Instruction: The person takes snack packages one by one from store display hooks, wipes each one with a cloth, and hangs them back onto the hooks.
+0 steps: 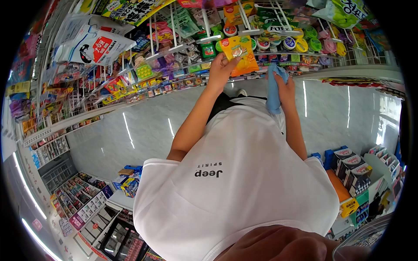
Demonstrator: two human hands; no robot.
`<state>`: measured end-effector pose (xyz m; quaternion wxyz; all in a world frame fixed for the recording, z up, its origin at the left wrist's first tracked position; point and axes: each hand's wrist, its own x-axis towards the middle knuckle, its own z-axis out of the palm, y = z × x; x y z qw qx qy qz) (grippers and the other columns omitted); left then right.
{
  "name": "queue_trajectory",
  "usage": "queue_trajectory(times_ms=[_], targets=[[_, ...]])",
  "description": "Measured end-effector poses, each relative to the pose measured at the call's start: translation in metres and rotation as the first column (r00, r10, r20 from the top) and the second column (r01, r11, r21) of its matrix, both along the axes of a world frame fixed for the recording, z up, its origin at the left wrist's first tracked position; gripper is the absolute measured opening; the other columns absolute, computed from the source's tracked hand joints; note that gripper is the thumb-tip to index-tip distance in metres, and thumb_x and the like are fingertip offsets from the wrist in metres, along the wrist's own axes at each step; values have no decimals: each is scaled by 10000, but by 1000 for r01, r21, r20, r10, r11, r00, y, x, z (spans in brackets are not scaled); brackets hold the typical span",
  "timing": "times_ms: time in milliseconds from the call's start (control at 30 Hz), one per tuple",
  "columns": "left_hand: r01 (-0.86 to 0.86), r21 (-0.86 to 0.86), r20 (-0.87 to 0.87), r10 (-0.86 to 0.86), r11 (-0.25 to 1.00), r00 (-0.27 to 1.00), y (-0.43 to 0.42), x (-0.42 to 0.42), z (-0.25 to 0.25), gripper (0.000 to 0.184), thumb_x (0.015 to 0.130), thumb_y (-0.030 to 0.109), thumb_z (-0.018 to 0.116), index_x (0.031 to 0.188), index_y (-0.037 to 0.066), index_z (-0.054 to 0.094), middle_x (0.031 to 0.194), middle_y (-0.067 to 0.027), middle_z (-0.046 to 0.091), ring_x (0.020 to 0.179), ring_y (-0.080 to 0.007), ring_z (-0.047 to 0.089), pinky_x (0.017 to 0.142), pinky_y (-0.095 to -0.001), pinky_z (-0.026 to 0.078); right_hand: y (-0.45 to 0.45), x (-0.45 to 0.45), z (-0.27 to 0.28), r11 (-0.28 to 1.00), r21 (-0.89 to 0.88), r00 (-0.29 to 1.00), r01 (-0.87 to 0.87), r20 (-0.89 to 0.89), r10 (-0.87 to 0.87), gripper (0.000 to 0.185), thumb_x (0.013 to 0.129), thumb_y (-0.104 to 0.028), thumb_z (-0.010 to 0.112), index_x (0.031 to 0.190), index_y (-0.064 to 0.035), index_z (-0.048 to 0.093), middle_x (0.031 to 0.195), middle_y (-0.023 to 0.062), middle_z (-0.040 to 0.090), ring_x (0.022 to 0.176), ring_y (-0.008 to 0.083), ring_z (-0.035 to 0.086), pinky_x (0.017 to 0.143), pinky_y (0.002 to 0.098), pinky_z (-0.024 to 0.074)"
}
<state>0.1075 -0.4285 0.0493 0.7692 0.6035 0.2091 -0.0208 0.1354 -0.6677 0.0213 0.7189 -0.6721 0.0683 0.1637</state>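
Observation:
My left hand [221,68] is closed on the edge of a yellow and orange candy bag [240,54], thumb in front, at the front of the snack rack. The bag's upper end lies close to the hooks and round tubs behind it; whether it still hangs from a hook I cannot tell. In my right hand [285,89] a light blue cloth [273,93] is bunched up, its lower end hanging down by my waist. Near the left hand sits a small green container [208,50] on the shelf.
Metal hooks [209,38] stick out toward me above the shelf edge. White bags [98,45] hang at the left. Several round colored tubs [288,43] line the shelf on the right. Behind me stand a magazine-like rack [78,200] and boxes [350,163]. Grey floor [143,122] lies below.

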Motion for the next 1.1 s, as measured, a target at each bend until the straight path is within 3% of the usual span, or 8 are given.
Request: queue_trajectory(times_ms=[33, 133, 233, 333, 633, 1100], targets=[[38, 32, -24, -37, 999, 999, 0, 5, 4, 255, 945, 93, 659, 1146, -24, 553, 1092, -99, 704, 973, -102, 654, 815, -236, 510, -1, 0, -6, 1000, -8, 1000, -7, 2, 7, 275, 902, -205, 694, 1090, -9, 651, 944, 30, 709, 806, 78, 622, 691, 224, 480], [1, -44, 160, 6, 999, 987, -10, 18, 20, 212, 945, 127, 670, 1103, 10, 591, 923, -16, 706, 726, -13, 549, 638, -194, 416, 3, -7, -11, 1000, 16, 1000, -22, 1, 22, 259, 895, -196, 702, 1076, -15, 662, 948, 23, 706, 819, 69, 612, 713, 224, 477], [8, -55, 215, 5, 998, 977, -14, 24, 20, 238, 953, 97, 652, 1153, -12, 582, 999, -51, 713, 840, -38, 602, 747, -204, 461, 9, -14, -17, 997, -70, 999, -25, -22, 23, 239, 897, -178, 697, 1073, -20, 662, 948, 14, 699, 842, 62, 599, 743, 224, 469], [-4, -68, 238, 20, 998, 971, -17, 24, 19, 263, 952, 83, 648, 1184, -17, 577, 1090, -81, 706, 963, -77, 632, 834, -221, 478, 16, -19, -16, 999, 15, 999, -36, -10, 36, 248, 898, -183, 696, 1077, -16, 656, 943, 4, 685, 846, 61, 581, 763, 229, 462], [-29, -78, 285, 50, 997, 957, -16, 19, 18, 252, 947, 84, 662, 1157, -33, 585, 1098, -94, 702, 978, -94, 640, 856, -227, 489, 10, -10, -22, 996, -90, 1000, -15, -21, 14, 297, 899, -230, 698, 1080, -3, 637, 939, 4, 665, 817, 71, 559, 745, 237, 460], [-19, -12, 214, 21, 1000, 977, -10, 27, 30, 242, 957, 114, 654, 1137, -38, 600, 1048, -77, 720, 912, -60, 640, 771, -202, 489, 11, -6, -17, 998, -48, 997, -51, 56, 54, 283, 916, -197, 675, 1107, 7, 635, 964, 8, 669, 847, 67, 563, 762, 229, 456]])
